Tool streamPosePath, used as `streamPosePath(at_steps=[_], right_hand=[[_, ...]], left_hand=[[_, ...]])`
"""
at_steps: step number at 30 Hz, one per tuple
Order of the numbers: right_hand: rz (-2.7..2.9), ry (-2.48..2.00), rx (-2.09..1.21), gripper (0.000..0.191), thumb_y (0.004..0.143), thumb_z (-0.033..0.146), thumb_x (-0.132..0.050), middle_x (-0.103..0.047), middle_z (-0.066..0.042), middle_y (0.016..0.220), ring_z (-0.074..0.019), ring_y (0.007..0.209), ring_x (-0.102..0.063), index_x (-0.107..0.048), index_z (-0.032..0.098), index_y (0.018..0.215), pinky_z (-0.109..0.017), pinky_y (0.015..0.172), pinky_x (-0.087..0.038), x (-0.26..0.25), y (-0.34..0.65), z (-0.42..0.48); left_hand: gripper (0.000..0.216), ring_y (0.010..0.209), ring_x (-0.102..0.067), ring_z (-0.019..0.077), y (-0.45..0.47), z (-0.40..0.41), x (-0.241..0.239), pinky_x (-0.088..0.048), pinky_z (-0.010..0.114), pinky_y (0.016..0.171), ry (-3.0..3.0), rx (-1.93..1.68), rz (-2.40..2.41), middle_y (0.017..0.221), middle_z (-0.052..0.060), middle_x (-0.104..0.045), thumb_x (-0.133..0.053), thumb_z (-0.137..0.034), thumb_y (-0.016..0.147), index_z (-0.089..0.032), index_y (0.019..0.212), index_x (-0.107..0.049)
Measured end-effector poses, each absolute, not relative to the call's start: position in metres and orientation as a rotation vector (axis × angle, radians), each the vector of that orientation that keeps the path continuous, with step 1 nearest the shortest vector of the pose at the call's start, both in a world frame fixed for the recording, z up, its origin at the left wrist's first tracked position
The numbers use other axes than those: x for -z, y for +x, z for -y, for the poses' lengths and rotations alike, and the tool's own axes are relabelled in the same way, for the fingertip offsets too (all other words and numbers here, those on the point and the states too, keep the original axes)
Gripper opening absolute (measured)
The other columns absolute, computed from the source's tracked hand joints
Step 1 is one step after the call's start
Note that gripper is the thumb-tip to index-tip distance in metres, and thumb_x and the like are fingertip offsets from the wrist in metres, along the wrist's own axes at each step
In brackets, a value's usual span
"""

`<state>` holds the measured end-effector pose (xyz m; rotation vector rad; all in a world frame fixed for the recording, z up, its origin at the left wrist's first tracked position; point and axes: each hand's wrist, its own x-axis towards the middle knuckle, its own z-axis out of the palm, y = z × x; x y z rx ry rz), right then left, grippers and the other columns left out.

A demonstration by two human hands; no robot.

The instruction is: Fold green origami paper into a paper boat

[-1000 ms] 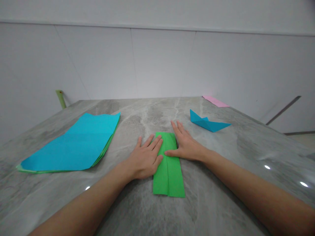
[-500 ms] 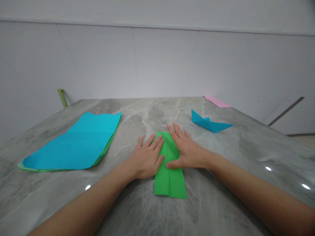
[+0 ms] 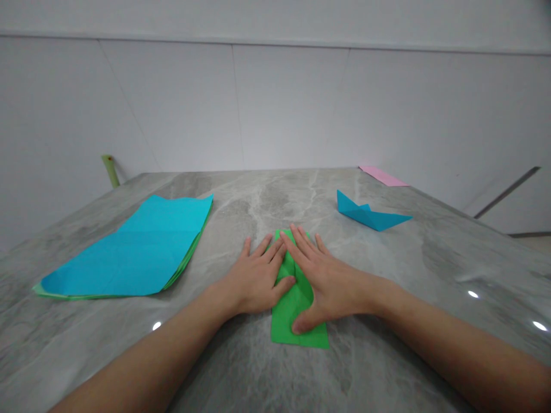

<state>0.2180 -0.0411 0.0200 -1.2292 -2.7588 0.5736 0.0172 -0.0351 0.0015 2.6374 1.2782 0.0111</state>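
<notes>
A folded strip of green paper [image 3: 287,321] lies lengthwise on the table, with a crease running down its middle. My left hand [image 3: 259,281] rests flat over its left edge, fingers spread and thumb on the paper. Across the right side lies my right hand [image 3: 329,281], open, its fingertips near the far end and its thumb lower down. Parts of the paper are hidden beneath both hands.
To the left is a stack of blue and green paper sheets [image 3: 142,252]. A folded blue paper boat [image 3: 372,218] sits at the right, and pink paper [image 3: 383,175] lies by the far right edge of the grey marbled table [image 3: 262,201]. A white wall [image 3: 275,103] stands behind.
My right hand has slid toward me and a little left over the green paper, its thumb now nearer the close end. My left hand has barely moved.
</notes>
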Motion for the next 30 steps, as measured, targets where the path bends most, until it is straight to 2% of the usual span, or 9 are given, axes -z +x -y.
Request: streamPosePath(at_steps=[6, 13, 16, 21, 30], right_hand=[[2.761, -1.135, -0.613, 0.144, 0.057, 0.068, -0.078, 0.012, -0.014, 0.164, -0.0381, 0.149, 0.015, 0.011, 0.017, 0.157, -0.061, 0.119, 0.006, -0.018, 0.214, 0.049], [2.684, -1.250, -0.623, 0.145, 0.055, 0.069, -0.079, 0.010, -0.020, 0.164, -0.0399, 0.149, 0.015, 0.009, 0.016, 0.158, -0.067, 0.116, 0.002, -0.014, 0.222, 0.032], [2.628, -1.317, -0.572, 0.143, 0.059, 0.071, -0.076, 0.013, -0.022, 0.163, -0.0395, 0.149, 0.017, 0.013, 0.016, 0.157, -0.068, 0.115, 0.001, -0.012, 0.229, 0.022], [2.540, -1.431, -0.500, 0.134, 0.069, 0.064, -0.072, 0.014, -0.021, 0.163, -0.0354, 0.149, 0.018, 0.018, 0.016, 0.155, -0.065, 0.117, 0.000, -0.005, 0.235, 0.009], [2.390, -1.544, -0.555, 0.127, 0.072, 0.059, -0.071, 0.007, -0.020, 0.165, -0.0357, 0.151, 0.012, 0.013, 0.018, 0.157, -0.065, 0.117, -0.002, 0.003, 0.234, 0.000]], left_hand=[[0.085, 0.152, -0.002, 0.0376, 0.018, 0.037, -0.006, -0.003, 0.070, 0.115, 2.622, 0.015, -1.252, 0.165, 0.011, -0.002, -0.024, -0.071, 0.095, -0.018, 0.160, -0.005], [0.096, 0.151, 0.003, 0.0388, 0.014, 0.038, -0.021, -0.003, 0.069, 0.115, 2.611, 0.149, -1.206, 0.164, 0.015, 0.005, -0.038, -0.070, 0.090, -0.014, 0.159, -0.002], [0.100, 0.151, 0.005, 0.0390, 0.013, 0.039, -0.026, -0.001, 0.069, 0.115, 2.602, 0.223, -1.196, 0.163, 0.017, 0.006, -0.041, -0.072, 0.088, -0.012, 0.159, -0.005], [0.106, 0.150, 0.009, 0.0387, 0.014, 0.039, -0.027, 0.001, 0.069, 0.115, 2.598, 0.266, -1.193, 0.162, 0.017, 0.008, -0.046, -0.073, 0.085, -0.008, 0.158, -0.006], [0.103, 0.149, 0.012, 0.0410, 0.012, 0.042, -0.026, 0.002, 0.073, 0.113, 2.607, 0.244, -1.168, 0.162, 0.016, 0.008, -0.049, -0.070, 0.086, -0.011, 0.159, -0.007]])
